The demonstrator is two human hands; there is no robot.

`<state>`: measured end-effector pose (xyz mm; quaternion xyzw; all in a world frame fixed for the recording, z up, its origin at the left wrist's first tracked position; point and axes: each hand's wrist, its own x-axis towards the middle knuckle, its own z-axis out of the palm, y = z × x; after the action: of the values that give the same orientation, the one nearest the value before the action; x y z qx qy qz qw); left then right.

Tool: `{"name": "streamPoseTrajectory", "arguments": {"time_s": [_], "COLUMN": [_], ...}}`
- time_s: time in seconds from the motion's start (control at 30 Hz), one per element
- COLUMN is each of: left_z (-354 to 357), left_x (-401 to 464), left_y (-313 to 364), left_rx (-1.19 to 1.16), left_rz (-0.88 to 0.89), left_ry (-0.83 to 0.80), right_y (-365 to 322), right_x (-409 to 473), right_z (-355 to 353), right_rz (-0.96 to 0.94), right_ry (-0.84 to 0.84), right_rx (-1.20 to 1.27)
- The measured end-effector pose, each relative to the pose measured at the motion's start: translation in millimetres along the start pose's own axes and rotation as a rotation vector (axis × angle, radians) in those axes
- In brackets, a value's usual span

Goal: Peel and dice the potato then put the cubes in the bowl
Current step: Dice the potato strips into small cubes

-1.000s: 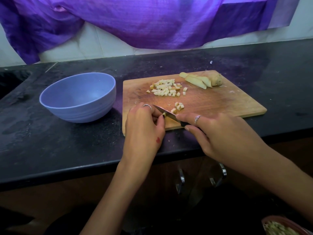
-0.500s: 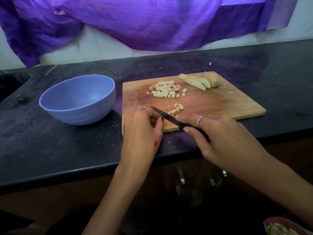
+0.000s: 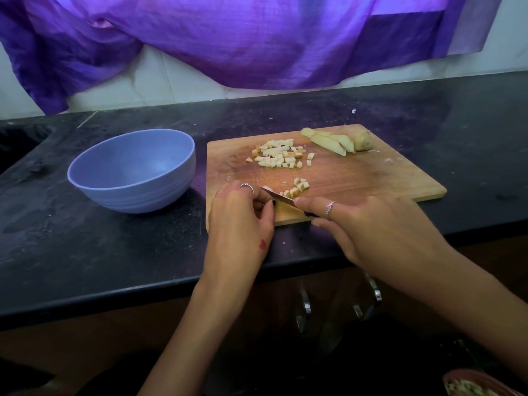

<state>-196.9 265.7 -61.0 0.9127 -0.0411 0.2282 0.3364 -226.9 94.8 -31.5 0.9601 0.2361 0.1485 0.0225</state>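
- Dicing at the near edge of the cutting board (image 3: 357,178), the right hand (image 3: 368,224) has its fingers clamped on the knife (image 3: 281,199), whose blade lies very close to the left hand (image 3: 243,221), so a slip could cut it.
- The left fingers (image 3: 264,204) pinch a hidden potato strip; cubes (image 3: 278,157) may roll onto the desk (image 3: 114,247), and the bowl (image 3: 133,170) waits empty.

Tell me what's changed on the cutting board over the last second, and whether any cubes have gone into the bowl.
Little. The right hand still grips the knife, its blade inching through the strip the left hand pinches, so the small cube cluster beside the blade has grown slightly. Unchanged: the large cube pile, the uncut potato slices, and the bowl, which holds no cubes.
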Motion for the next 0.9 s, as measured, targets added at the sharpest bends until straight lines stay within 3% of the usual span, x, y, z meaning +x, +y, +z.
{"name": "streamPoseTrajectory", "arguments": {"time_s": [0.1,0.17,0.27,0.43,0.67,0.9], "left_z": [0,3,8,2,3,3], "left_x": [10,21,38,50,46,43], "left_y": [2,4,7,-2,-10,-9], "left_rx": [0.041,0.069,0.149,0.26,0.236,0.241], "left_rz": [0.025,0.032,0.067,0.069,0.012,0.027], "left_ry": [-0.045,-0.099,-0.097,-0.043,0.054,0.102], "right_y": [19,32,56,85,82,88], "right_x": [-4,-1,-1,-15,35,79], "right_z": [4,5,6,10,29,44], "right_rz": [0.047,0.154,0.221,0.098,-0.04,0.077], "right_ry": [0.227,0.291,0.297,0.168,0.201,0.235], "right_rx": [-0.073,0.026,0.233,0.469,0.281,0.315]}}
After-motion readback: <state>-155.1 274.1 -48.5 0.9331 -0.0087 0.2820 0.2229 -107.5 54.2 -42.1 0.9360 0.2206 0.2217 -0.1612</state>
